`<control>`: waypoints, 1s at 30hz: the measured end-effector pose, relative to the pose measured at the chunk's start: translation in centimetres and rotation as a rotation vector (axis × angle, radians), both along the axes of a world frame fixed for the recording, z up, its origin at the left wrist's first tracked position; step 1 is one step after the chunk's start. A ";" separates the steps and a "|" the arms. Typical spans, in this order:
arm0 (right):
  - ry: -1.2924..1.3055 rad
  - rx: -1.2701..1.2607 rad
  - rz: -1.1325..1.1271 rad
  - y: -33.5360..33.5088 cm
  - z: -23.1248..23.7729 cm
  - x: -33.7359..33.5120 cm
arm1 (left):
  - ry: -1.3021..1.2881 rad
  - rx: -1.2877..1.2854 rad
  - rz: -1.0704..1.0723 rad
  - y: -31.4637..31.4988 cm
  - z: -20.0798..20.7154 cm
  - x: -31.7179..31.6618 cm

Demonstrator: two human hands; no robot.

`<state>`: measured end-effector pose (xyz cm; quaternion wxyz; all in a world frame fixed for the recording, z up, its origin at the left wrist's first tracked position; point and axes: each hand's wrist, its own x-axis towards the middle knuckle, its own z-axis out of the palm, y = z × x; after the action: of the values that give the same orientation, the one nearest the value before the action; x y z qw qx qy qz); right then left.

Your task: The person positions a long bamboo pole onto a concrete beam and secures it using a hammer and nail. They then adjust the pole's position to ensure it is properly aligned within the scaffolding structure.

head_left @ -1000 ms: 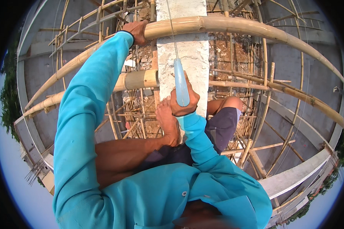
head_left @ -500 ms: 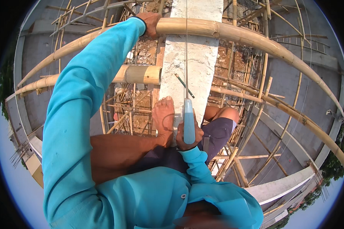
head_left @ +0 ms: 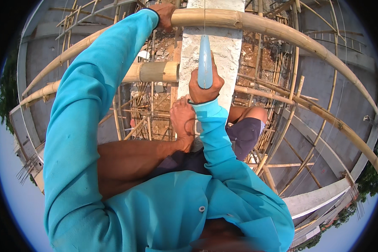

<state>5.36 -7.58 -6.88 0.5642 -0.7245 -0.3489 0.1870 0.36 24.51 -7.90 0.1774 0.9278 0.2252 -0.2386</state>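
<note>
Farther forward now, a blue-handled saw [head_left: 204,65] is being gripped by the right hand [head_left: 216,82]; a still-unsevered bamboo pole [head_left: 222,19], by the left hand [head_left: 165,16].

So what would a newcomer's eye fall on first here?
Probably the bright blue handle in the right hand, at centre, above a rough, whitish beam. Next, the thick bamboo pole arching across the top, held by the left hand left of the beam. Then the bare foot at the beam's left edge, with rubble and scaffolding poles below.
</note>
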 end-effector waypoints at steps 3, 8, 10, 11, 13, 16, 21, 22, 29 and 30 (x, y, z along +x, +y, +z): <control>-0.102 -0.005 0.008 -7.0 0.3 -2.5 | 0.020 0.111 0.093 0.4 -1.9 -1.3; 0.114 0.019 -0.019 -2.5 0.0 0.0 | -0.017 0.118 0.075 -1.0 -1.2 0.1; 0.106 0.022 -0.068 0.5 0.4 0.3 | -0.004 0.084 0.066 -1.1 -0.6 0.5; 0.080 0.024 -0.037 -1.1 0.6 -0.4 | 0.014 0.077 0.084 -0.7 -0.7 -0.1; 0.189 0.073 0.011 -5.4 -1.1 -2.9 | 0.016 0.068 0.090 -0.2 -0.9 -0.8; 0.177 0.082 0.022 -5.0 -1.1 -1.4 | 0.041 0.184 0.107 -0.5 -1.8 -0.5; 0.095 0.018 -0.046 -1.7 -0.9 -0.8 | -0.005 0.099 0.086 -1.5 -0.1 0.1; 0.115 0.001 -0.053 -2.6 -0.7 -1.0 | -0.009 0.102 0.090 -1.2 0.0 0.1; -0.029 -0.030 -0.001 -2.1 -0.1 0.1 | 0.028 0.056 0.105 -1.6 -0.3 0.4; 0.026 -0.027 0.028 0.7 -0.6 1.3 | 0.019 0.036 0.102 -1.5 0.3 1.2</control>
<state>6.62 -6.88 -7.52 0.5561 -0.7246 -0.3493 0.2090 1.52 23.01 -7.63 0.1705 0.9159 0.2779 -0.2341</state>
